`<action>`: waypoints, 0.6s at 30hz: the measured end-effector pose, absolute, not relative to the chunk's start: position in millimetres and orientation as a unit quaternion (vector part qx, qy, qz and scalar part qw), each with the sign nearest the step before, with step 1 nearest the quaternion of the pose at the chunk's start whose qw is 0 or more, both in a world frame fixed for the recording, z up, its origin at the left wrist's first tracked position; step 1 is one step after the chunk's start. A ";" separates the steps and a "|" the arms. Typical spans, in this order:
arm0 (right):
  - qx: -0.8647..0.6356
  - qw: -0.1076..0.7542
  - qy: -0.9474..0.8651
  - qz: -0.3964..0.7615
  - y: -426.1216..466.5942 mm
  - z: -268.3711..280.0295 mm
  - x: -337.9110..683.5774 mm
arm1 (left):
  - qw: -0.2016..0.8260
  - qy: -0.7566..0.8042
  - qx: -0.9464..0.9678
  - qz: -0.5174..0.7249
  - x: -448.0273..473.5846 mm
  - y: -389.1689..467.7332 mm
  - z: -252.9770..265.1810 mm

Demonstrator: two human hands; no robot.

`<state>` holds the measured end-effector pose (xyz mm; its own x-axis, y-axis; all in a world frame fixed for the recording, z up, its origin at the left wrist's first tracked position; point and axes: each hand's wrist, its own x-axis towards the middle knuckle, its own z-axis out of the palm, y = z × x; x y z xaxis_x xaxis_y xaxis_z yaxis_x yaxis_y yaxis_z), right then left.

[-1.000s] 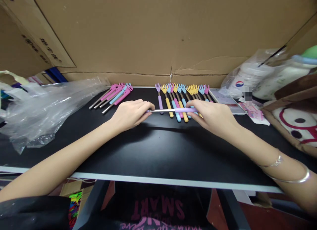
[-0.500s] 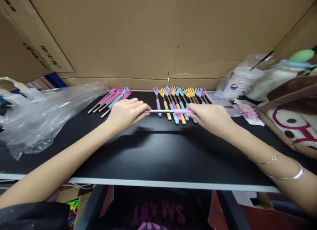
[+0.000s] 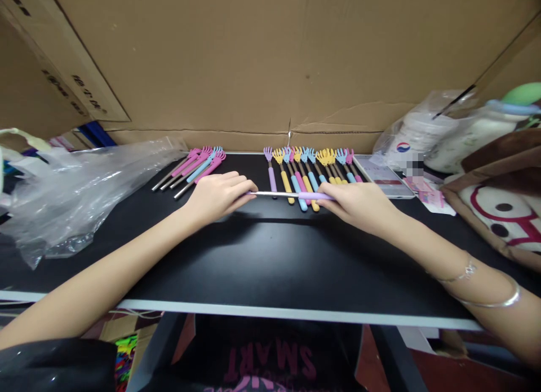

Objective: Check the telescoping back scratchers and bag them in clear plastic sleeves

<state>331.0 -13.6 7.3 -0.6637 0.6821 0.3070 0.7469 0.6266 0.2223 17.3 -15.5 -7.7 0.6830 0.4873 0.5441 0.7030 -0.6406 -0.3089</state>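
A back scratcher (image 3: pixel 276 195) with a steel rod and a purple sleeve is held level above the black table. My left hand (image 3: pixel 222 197) is closed around its left end, hiding that end. Closed on the purple sleeve is my right hand (image 3: pixel 357 206), which covers the right end. Behind the hands, a row of back scratchers (image 3: pixel 286 181) in purple, yellow, blue and pink lies with claws toward the cardboard. Several more, pink and blue scratcher pieces (image 3: pixel 203 164) with bare rods, lie beyond my left hand.
A clear plastic bag (image 3: pixel 80 195) spreads over the left of the table (image 3: pixel 270 268). At the right are a phone (image 3: pixel 384 178), a bagged white cup (image 3: pixel 418 136), a bottle (image 3: pixel 473 133) and a brown cloth bag (image 3: pixel 502 195). Cardboard (image 3: pixel 253 59) walls the back.
Both hands keep their hold on the back scratcher, which sits slightly lower in the view. The view itself has shifted a little; the things on the table stay in place.
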 end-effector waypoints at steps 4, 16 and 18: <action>-0.395 0.114 -0.903 -0.121 -21.0 6.7 324.7 | 0.244 -0.326 -0.888 -0.215 22.8 -19.9 -9.0; -0.431 0.018 -0.900 0.058 18.7 46.9 381.8 | 0.139 -0.445 -0.870 -0.161 -14.4 8.0 1.5; -0.418 -0.005 -0.899 0.129 23.4 50.5 391.2 | 0.131 -0.438 -0.877 -0.146 -15.7 8.2 5.1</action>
<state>391.2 23.4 50.5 -0.6510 0.7499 -0.1175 0.7527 0.6178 -0.2277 -15.7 8.2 5.1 0.5741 0.7300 0.3708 0.8065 -0.5823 -0.1023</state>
